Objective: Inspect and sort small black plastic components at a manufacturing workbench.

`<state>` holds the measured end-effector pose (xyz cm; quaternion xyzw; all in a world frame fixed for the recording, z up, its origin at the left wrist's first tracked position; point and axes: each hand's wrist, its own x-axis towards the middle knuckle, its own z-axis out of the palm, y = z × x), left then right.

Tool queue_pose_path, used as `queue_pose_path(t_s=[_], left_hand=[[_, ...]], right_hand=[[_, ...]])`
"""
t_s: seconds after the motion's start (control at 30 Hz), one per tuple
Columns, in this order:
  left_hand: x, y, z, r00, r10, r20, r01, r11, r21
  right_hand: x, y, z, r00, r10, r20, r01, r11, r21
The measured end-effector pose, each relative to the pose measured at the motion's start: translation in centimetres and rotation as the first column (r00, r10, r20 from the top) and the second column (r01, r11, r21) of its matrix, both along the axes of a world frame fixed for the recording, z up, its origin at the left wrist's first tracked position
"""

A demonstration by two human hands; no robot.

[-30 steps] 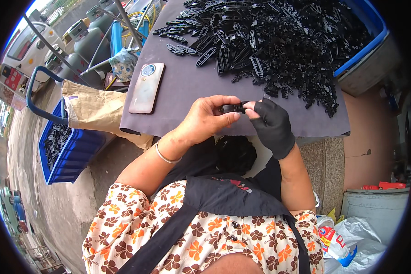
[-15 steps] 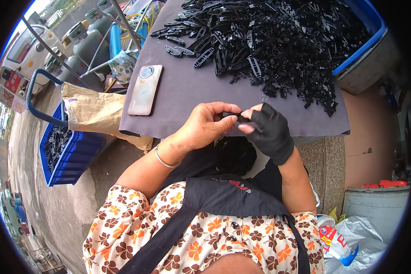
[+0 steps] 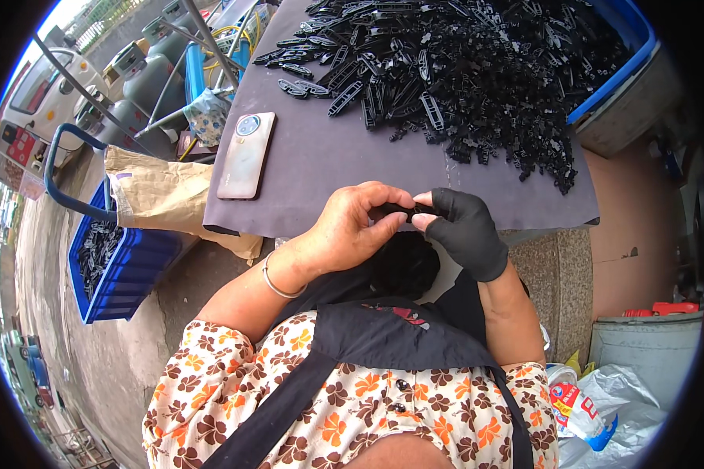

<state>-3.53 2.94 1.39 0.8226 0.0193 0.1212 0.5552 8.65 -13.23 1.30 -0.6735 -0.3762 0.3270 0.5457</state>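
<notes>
Hands meet at the table's (image 3: 321, 168) near edge: your bare left hand (image 3: 350, 228) and gloved right hand (image 3: 463, 231) both pinch one small black plastic part (image 3: 400, 209). Phone (image 3: 245, 154) lies left; heaped black parts (image 3: 461, 70) crowd the far side.

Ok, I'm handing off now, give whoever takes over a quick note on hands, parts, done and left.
Left hand, bare, and right hand, in a black glove, pinch one small black plastic part between them at the table edge.
Big pile of black plastic parts lies farther back on the table; a phone lies to its left.
More black parts sit in the blue crate on the ground.
The pile remains large.
</notes>
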Motion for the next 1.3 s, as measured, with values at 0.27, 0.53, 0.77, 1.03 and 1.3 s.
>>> queue_pose_path(t_s=[0.27, 0.53, 0.77, 1.03, 1.3], left_hand=[[0.5, 0.9, -1.0, 0.976, -0.192, -0.107, 0.114, 0.858, -0.5], [8.5, 6.3, -1.6, 0.908, 0.211, 0.363, -0.416, 0.565, 0.713], [9.4, 8.3, -3.5, 0.891, 0.341, 0.299, -0.453, 0.674, 0.584], [4.9, 4.9, -0.9, 0.967, 0.225, -0.116, -0.249, 0.754, -0.608], [2.5, 2.2, 0.5, 0.99, -0.075, -0.118, -0.051, 0.593, -0.803]], right_hand=[[0.0, -1.1, 0.4, 0.945, -0.041, 0.324, 0.028, 0.999, 0.045], [10.7, 0.0, -2.3, 0.244, -0.28, 0.928, 0.399, 0.901, 0.167], [10.7, 1.1, -3.0, 0.213, -0.155, 0.965, 0.38, 0.923, 0.065], [4.4, 2.3, -0.7, 0.509, -0.452, 0.732, 0.152, 0.885, 0.441], [2.3, 2.2, 0.6, 0.33, -0.334, 0.883, -0.093, 0.919, 0.383]])
